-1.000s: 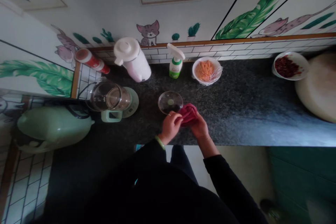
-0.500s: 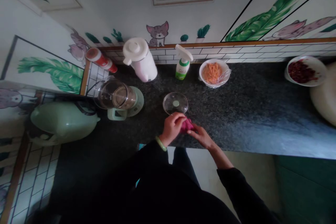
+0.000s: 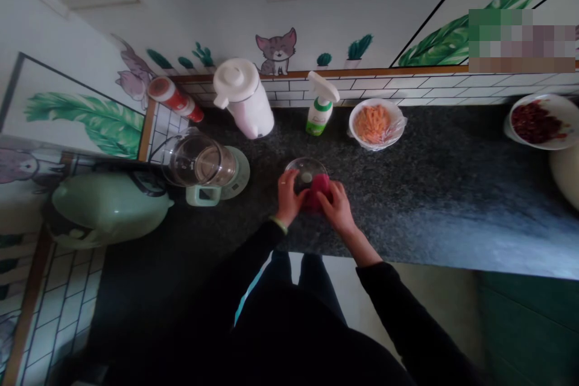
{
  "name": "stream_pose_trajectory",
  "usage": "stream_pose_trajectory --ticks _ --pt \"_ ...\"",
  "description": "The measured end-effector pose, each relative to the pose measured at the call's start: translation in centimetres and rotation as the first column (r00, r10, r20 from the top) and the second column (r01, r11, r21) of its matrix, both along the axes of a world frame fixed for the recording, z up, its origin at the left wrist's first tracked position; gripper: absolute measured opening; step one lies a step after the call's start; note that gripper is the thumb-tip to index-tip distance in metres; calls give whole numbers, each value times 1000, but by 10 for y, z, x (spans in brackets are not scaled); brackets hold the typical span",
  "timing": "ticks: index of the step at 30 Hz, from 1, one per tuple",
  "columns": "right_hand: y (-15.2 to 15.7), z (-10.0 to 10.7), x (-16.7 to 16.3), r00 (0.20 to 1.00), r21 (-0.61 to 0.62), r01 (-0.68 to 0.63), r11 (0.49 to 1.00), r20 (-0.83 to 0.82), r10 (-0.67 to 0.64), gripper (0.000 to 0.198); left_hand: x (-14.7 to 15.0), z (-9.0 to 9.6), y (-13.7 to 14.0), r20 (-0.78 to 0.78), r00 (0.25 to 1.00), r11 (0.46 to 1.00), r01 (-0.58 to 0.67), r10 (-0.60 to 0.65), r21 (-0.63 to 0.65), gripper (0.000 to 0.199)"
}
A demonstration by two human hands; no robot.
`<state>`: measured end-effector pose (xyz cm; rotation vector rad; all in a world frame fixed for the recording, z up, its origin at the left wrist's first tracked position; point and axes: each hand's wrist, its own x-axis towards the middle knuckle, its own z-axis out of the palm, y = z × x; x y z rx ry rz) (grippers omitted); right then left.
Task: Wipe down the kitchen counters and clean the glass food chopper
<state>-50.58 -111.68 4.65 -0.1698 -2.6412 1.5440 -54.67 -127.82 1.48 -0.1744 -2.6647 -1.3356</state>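
The pink cloth [image 3: 320, 184] lay between the 2 hands, to the right of the left hand [image 3: 287, 196] and against the inner side of the right hand [image 3: 338, 208]. The right hand gripped it between thumb and fingers. The left hand was curved, fingertips at the left rim of the round clear lid [image 3: 308, 165] and thumb at the cloth's edge; whether it gripped either could not be told. The lid sat just beyond both hands, its near right part covered by the cloth.

Farther beyond the right hand stood the spray bottle [image 3: 319, 113] and, right of that, a white bowl [image 3: 373, 143] of orange shreds. Well to the left of the left hand was a clear jug [image 3: 183, 160] with a green handle; the white pitcher [image 3: 246, 102] stood beyond and left of that hand.
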Motion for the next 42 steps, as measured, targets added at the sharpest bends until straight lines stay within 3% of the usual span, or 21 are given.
stream_pose_trajectory --ticks 4,8,14,24,42 --pt "-15 -17 -25 992 297 -107 949 -30 121 41 -28 -18 4 47 998 998 35 -33 -55 32" --pt "-21 -37 -14 990 402 -134 906 11 142 43 -31 -26 8 59 998 997 29 -24 -78 17" --pt "-19 -42 -14 983 458 -180 871 48 178 43 -28 -29 8 53 998 996 24 -20 -84 14" --pt "-19 -41 -8 993 423 -120 898 50 109 43 -30 -28 5 65 996 992 65 -58 -112 19" --pt "-21 -25 -11 981 611 -172 773 180 76 45 -33 -36 3 -12 998 995 66 -67 -78 22"
